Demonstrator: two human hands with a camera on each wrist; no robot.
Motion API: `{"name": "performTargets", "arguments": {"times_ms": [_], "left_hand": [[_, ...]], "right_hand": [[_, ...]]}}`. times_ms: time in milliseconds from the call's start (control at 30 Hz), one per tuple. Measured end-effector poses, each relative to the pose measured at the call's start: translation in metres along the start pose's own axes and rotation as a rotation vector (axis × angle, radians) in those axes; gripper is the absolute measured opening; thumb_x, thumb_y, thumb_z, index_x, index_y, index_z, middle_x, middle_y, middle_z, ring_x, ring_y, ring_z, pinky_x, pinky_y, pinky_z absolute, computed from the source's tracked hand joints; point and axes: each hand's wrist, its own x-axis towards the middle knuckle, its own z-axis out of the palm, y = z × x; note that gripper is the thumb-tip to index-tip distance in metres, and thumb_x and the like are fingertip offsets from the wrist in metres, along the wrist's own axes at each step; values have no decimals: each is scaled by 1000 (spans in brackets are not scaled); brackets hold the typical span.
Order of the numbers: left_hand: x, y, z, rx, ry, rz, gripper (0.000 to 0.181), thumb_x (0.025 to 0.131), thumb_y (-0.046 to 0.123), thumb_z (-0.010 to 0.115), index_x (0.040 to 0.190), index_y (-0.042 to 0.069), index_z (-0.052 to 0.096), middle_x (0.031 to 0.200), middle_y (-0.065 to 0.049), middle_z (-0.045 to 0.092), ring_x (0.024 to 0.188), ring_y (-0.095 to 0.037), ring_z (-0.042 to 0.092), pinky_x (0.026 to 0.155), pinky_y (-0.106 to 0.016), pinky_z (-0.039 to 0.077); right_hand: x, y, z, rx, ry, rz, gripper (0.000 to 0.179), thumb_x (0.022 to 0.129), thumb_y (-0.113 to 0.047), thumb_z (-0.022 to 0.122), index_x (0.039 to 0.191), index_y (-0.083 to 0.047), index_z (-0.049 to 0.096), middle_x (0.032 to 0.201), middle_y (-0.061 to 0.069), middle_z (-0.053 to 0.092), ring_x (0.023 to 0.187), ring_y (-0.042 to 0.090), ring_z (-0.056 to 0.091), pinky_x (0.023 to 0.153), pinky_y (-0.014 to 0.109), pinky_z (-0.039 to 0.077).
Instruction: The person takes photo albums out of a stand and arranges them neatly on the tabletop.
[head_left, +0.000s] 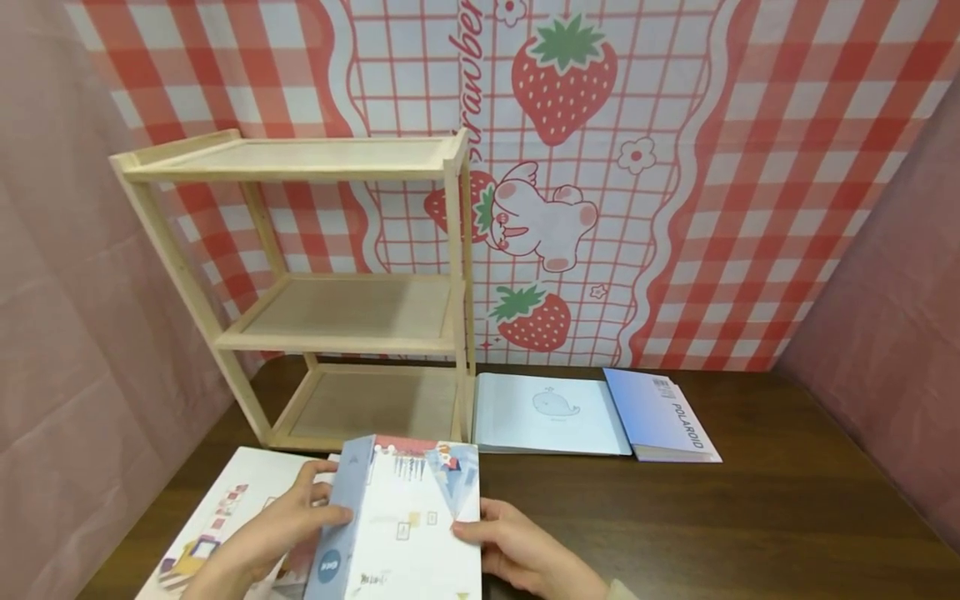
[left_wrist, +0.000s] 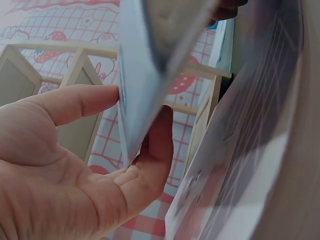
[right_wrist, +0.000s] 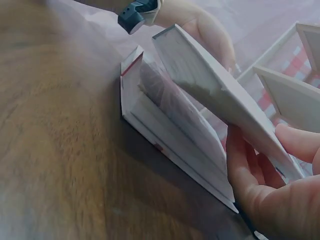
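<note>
Both hands hold a white book [head_left: 420, 533] with a blue spine strip, raised and tilted at the front of the table. On its spine side, my left hand [head_left: 281, 525] pinches the edge, thumb on the cover and fingers behind, as the left wrist view also shows. The opposite edge is gripped by my right hand [head_left: 528, 546], thumb on top and fingers underneath. Beneath the held book, partly hidden by it and the left hand, another white book [head_left: 251, 475] with colourful pictures lies on the table. Thick page edges of the lower book [right_wrist: 172, 132] show in the right wrist view.
A three-tier wooden shelf [head_left: 341, 342] stands at the back left, close behind the books. To its right lie a pale book with a whale [head_left: 517, 417] and a blue POLAROID book [head_left: 648, 417] on the dark wooden table [head_left: 750, 525]. A strawberry-print cloth [head_left: 667, 275] hangs behind.
</note>
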Motion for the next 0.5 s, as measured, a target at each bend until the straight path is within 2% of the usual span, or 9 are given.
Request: {"name": "performTargets", "arguments": {"times_ms": [233,400,500], "left_hand": [[3,-1,8,2,-21,12,65,81,23,56,123,5,9,106,-20,41,85,-21,51,67,-37,46],[9,-2,17,51,58,21,64,77,27,61,120,3,20,96,-17,42,81,-22,49,65,-35,46],[12,-2,22,130,120,57,60,76,25,62,118,1,27,94,-16,41,80,-21,47,65,-32,44]], "right_hand": [[-13,-5,-6,-6,6,34,34,84,-7,50,114,6,42,102,10,58,91,20,55,76,37,45],[-19,-8,-9,-17,14,34,36,84,-8,49,116,6,41,103,11,57,91,20,55,76,36,45],[-22,-8,-13,-16,20,26,35,85,-8,49,115,6,40,102,11,58,91,21,55,76,36,46]]}}
